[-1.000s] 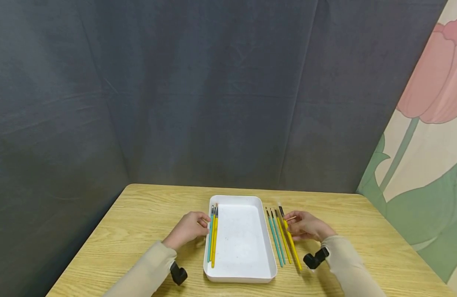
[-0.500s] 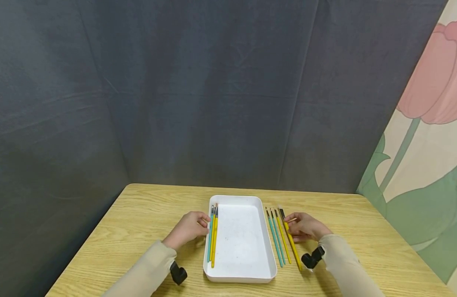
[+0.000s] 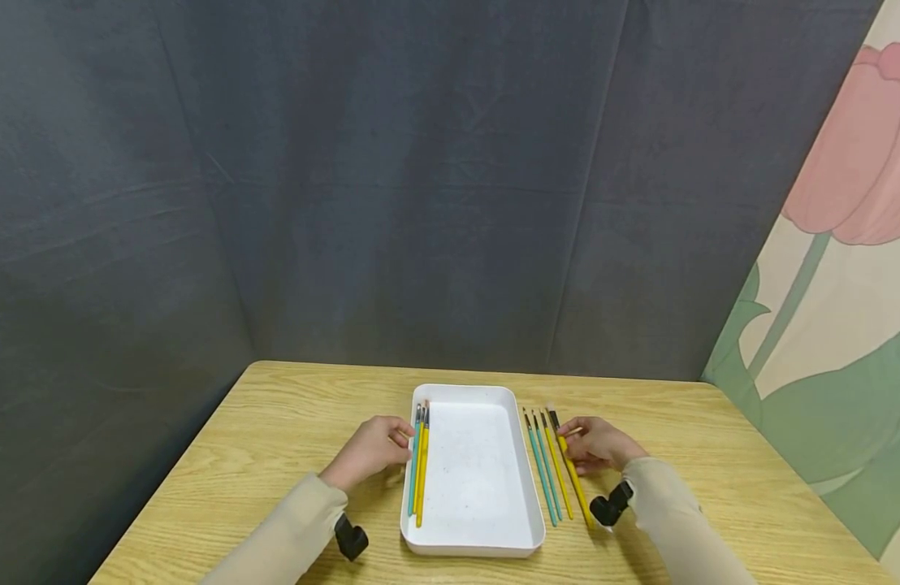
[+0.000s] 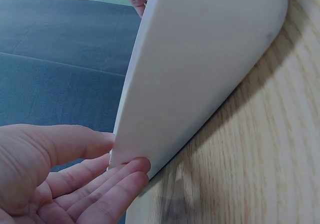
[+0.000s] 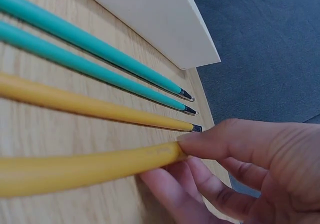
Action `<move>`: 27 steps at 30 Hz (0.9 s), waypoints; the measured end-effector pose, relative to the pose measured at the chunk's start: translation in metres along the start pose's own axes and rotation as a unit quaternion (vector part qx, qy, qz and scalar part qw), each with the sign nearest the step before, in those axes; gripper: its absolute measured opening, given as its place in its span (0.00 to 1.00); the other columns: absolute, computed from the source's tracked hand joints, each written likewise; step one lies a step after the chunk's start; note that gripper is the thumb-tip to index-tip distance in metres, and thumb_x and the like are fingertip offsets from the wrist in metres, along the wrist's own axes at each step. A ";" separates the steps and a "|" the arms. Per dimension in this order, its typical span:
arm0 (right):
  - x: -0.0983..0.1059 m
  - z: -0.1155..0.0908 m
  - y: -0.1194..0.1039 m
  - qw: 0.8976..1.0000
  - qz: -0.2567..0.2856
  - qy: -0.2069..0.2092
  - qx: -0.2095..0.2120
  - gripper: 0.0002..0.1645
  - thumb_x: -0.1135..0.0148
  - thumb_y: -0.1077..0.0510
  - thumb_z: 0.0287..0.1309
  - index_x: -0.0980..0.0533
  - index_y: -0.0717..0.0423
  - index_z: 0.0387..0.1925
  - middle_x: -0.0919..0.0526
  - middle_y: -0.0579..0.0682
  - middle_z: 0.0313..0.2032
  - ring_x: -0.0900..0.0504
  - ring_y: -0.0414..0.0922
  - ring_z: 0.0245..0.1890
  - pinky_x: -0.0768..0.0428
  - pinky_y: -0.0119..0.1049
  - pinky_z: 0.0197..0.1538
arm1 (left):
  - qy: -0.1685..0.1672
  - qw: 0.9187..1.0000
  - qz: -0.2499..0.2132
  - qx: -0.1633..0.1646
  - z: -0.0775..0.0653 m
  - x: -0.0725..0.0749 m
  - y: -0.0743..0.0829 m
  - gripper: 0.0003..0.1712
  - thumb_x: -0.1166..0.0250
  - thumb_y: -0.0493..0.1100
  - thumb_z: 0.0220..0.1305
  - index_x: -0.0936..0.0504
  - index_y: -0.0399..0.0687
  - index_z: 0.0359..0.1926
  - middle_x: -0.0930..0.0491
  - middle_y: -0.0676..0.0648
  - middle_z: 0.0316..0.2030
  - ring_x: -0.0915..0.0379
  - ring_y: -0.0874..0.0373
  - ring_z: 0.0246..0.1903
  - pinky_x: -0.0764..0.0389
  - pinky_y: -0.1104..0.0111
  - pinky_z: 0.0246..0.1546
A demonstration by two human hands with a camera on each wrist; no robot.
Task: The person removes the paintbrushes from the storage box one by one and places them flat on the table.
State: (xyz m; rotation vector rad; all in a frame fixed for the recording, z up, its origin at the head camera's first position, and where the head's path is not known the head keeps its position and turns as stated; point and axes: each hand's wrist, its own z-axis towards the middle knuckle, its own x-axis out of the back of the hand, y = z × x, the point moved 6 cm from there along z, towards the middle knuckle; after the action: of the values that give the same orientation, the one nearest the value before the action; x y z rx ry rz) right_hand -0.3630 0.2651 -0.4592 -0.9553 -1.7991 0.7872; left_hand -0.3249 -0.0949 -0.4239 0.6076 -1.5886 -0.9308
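A white tray (image 3: 482, 479) lies lengthwise on the table. At its left long side, my left hand (image 3: 374, 447) holds the rim; the left wrist view puts the thumb at the edge and fingertips against the outer wall (image 4: 200, 59). My right hand (image 3: 599, 444) pinches a thick yellow paintbrush (image 5: 100, 166) between thumb and fingers near its dark ferrule. Parallel to it lie a thinner yellow paintbrush (image 5: 115, 112) and two teal paintbrushes (image 5: 100, 73), between it and the tray. Inside the tray, one teal brush (image 3: 413, 475) and two yellow brushes (image 3: 424, 479) line the left wall.
The wooden table (image 3: 304, 406) has a far edge meeting a dark grey cloth (image 3: 421, 203). A wall with a painted tulip (image 3: 845, 154) rises on the right. Each wrist carries a small black camera (image 3: 351, 538).
The thick yellow paintbrush has shifted slightly left and now lies closer in line with the other brushes, with my right hand moving along. My left hand and the tray stay put.
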 end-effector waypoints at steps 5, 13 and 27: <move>-0.001 0.000 0.000 1.000 -0.001 0.006 -0.001 0.25 0.38 0.73 0.46 0.29 0.65 0.50 0.29 0.49 0.30 0.29 0.40 0.22 0.20 0.34 0.26 | 0.002 1.000 0.003 0.001 0.002 0.001 -0.001 0.16 0.31 0.33 0.54 0.19 0.35 0.46 0.22 0.46 0.32 0.27 0.57 0.32 0.24 0.68 0.32; -0.002 -0.001 -0.003 1.000 -0.003 0.004 0.004 0.26 0.34 0.72 0.46 0.28 0.65 0.49 0.29 0.49 0.30 0.27 0.40 0.22 0.19 0.35 0.27 | -0.003 1.000 -0.002 0.005 0.001 0.000 -0.001 0.16 0.31 0.33 0.54 0.19 0.35 0.46 0.22 0.46 0.32 0.27 0.57 0.31 0.24 0.68 0.31; -0.005 -0.001 -0.004 1.000 -0.006 0.000 0.013 0.25 0.33 0.72 0.46 0.28 0.65 0.48 0.29 0.49 0.30 0.27 0.41 0.20 0.18 0.36 0.28 | 0.000 1.000 0.001 0.006 0.002 -0.001 -0.002 0.16 0.31 0.33 0.54 0.19 0.35 0.45 0.22 0.46 0.32 0.28 0.57 0.30 0.25 0.69 0.31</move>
State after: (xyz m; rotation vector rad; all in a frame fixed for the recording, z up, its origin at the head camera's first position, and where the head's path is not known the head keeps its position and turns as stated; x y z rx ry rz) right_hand -0.3619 0.2591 -0.4570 -0.9270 -1.7898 0.8002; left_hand -0.3265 -0.0945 -0.4259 0.6143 -1.5948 -0.9217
